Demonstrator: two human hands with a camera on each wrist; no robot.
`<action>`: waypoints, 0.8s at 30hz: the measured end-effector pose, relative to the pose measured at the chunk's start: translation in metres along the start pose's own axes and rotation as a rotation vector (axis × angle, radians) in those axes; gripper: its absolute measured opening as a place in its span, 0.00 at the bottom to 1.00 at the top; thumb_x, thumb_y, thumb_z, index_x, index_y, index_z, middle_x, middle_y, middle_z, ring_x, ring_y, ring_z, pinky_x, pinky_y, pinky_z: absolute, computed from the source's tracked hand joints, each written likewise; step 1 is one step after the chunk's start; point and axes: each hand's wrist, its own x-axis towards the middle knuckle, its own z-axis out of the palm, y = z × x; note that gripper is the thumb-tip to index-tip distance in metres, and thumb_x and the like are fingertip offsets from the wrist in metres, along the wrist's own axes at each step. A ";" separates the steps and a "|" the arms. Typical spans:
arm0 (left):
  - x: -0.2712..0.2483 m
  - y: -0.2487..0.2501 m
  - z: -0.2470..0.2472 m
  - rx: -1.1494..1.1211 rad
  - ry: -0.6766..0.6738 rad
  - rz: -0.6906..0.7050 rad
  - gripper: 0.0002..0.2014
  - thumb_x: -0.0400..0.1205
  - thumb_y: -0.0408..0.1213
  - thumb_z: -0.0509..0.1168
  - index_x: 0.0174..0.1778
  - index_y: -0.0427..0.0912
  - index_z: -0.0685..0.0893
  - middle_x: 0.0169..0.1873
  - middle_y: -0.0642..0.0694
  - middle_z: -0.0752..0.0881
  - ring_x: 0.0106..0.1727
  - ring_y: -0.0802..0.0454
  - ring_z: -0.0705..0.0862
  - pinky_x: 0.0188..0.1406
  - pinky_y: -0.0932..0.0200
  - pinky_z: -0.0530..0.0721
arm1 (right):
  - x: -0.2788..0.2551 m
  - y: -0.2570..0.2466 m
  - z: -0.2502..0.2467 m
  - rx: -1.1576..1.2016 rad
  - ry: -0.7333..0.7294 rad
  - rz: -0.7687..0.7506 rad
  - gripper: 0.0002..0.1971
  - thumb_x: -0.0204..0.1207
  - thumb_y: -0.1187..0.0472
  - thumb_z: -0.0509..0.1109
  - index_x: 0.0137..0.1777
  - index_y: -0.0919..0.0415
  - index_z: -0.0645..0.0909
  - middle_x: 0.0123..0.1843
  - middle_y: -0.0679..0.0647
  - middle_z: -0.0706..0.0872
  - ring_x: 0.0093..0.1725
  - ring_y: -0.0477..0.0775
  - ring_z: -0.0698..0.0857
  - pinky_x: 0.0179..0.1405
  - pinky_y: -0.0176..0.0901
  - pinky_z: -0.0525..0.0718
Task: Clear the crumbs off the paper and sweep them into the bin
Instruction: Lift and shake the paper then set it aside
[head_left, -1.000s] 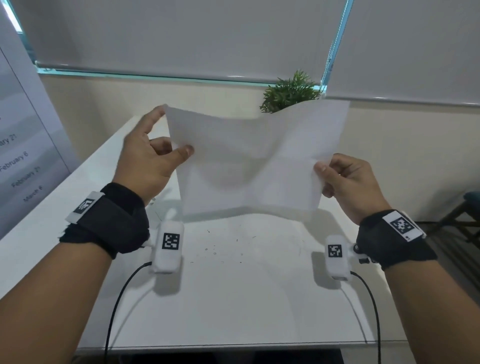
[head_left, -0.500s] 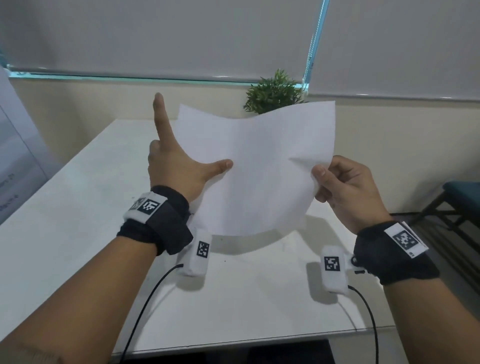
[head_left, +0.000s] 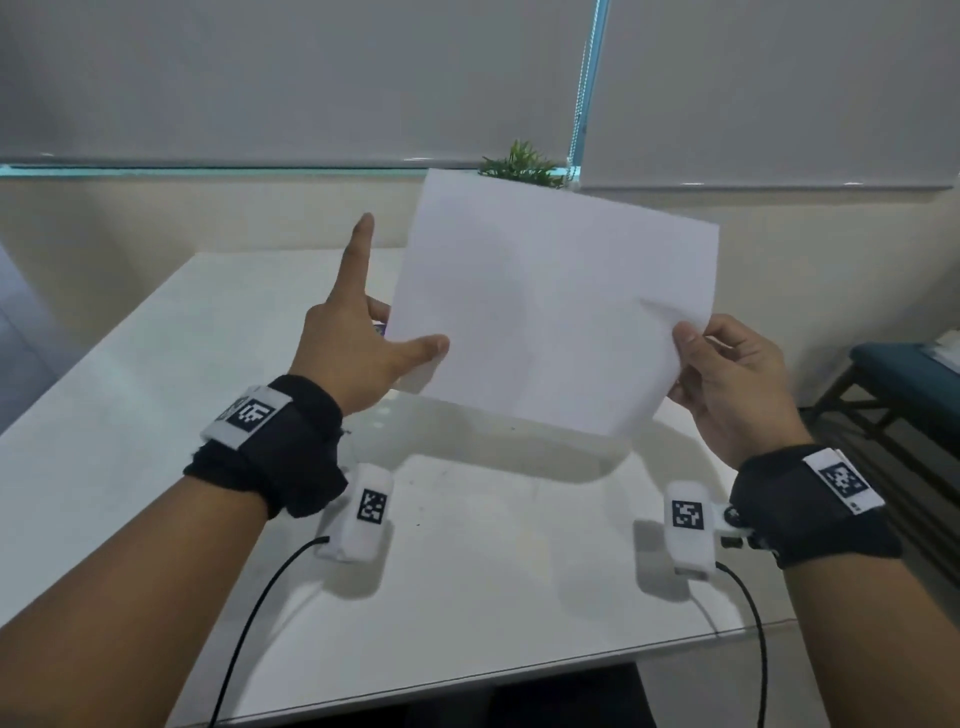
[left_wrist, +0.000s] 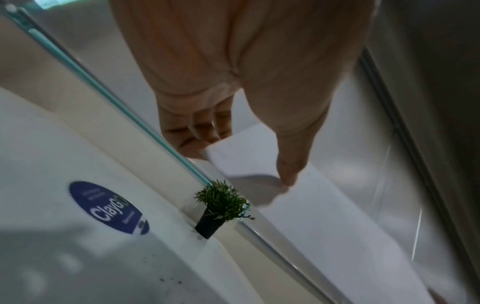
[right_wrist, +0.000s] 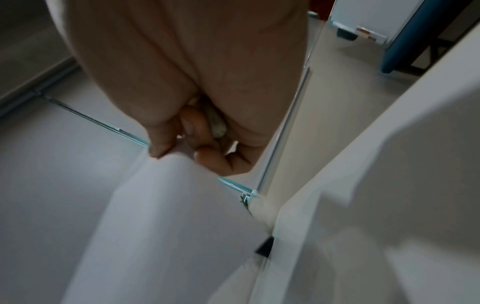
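A white sheet of paper (head_left: 550, 312) stands nearly upright above the table (head_left: 156, 415), tilted to the right. My right hand (head_left: 693, 358) pinches its right edge between thumb and curled fingers. My left hand (head_left: 382, 317) is spread at the lower left corner, with the index finger pointing up and the straight thumb lying across the front of the sheet. The left wrist view shows the other fingers (left_wrist: 194, 131) behind the paper (left_wrist: 311, 205). A few dark crumbs (head_left: 415, 522) lie on the table under the sheet. No bin is in view.
A small potted plant (head_left: 522, 166) stands at the back by the window, and a blue round sticker (left_wrist: 109, 207) lies on the table near it. A blue-seated chair (head_left: 909, 374) is to the right. The table's front edge runs below my wrists.
My left hand has let go of the paper's left edge and opened, index finger raised. The sheet has straightened and swung to the right while my right hand kept its pinch.
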 end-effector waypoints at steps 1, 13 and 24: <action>0.004 0.003 0.006 -0.006 0.008 0.005 0.58 0.70 0.53 0.83 0.86 0.73 0.46 0.50 0.51 0.84 0.50 0.52 0.86 0.59 0.55 0.80 | 0.000 0.001 -0.007 -0.029 0.050 0.029 0.16 0.85 0.62 0.70 0.34 0.53 0.82 0.45 0.67 0.77 0.35 0.56 0.74 0.29 0.41 0.75; -0.035 0.061 0.139 0.412 -0.752 0.402 0.24 0.88 0.41 0.59 0.83 0.53 0.72 0.81 0.49 0.71 0.82 0.47 0.67 0.81 0.48 0.66 | -0.034 0.029 -0.079 -0.408 0.446 0.425 0.08 0.66 0.74 0.68 0.44 0.66 0.78 0.30 0.63 0.77 0.23 0.54 0.74 0.25 0.43 0.71; -0.067 0.080 0.177 0.706 -1.057 0.524 0.21 0.84 0.33 0.55 0.70 0.57 0.76 0.61 0.51 0.77 0.61 0.43 0.76 0.51 0.49 0.63 | -0.050 -0.033 -0.053 -1.236 0.310 0.339 0.30 0.77 0.62 0.70 0.77 0.62 0.65 0.70 0.73 0.67 0.45 0.71 0.76 0.56 0.56 0.79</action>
